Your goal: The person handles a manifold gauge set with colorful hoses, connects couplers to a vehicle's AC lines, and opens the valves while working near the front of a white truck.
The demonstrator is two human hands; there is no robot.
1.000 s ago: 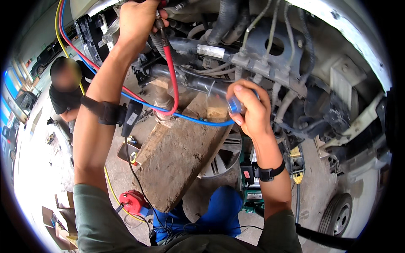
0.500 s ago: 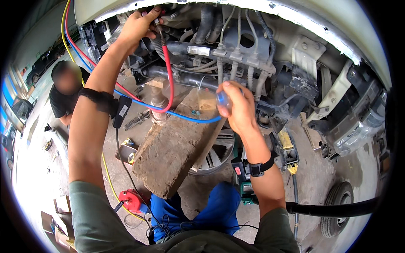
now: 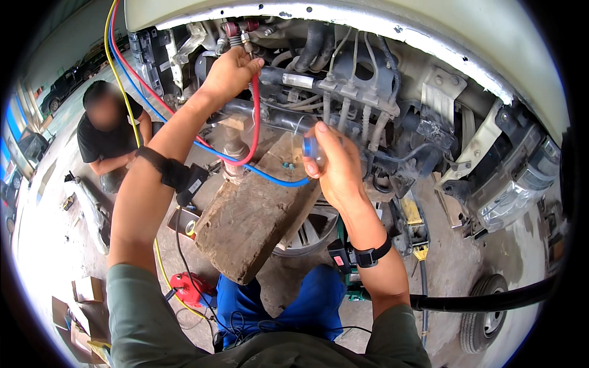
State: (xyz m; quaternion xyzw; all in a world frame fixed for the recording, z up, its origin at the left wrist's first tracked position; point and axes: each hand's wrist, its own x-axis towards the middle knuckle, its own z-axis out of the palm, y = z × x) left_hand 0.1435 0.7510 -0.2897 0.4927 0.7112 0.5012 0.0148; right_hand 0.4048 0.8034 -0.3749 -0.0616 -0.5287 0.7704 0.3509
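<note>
My left hand (image 3: 232, 76) is closed round the red hose (image 3: 254, 122), just below its metal fitting. Above the fingers, a red coupler (image 3: 239, 28) sits among the pipes of the vehicle's exposed front. My right hand (image 3: 338, 164) grips a small clear bottle with a blue cap (image 3: 308, 147), partly hidden by thumb and fingers. A blue hose (image 3: 270, 176) runs up to just below that hand, where its end is out of sight. Under both hands lies a thick, worn wooden block (image 3: 239, 221).
Metal brake-like lines (image 3: 346, 92) and a bracket (image 3: 438, 104) crowd the vehicle front. Another person (image 3: 107, 129) crouches at the left. On the floor are a red round device (image 3: 189, 288), a tyre (image 3: 485, 313) and cardboard boxes (image 3: 87, 289). A thick black hose (image 3: 485, 303) crosses at the right.
My left hand has come down from the red coupler onto the hose beneath it. My right hand has shifted slightly left and turned the bottle, showing its blue cap.
</note>
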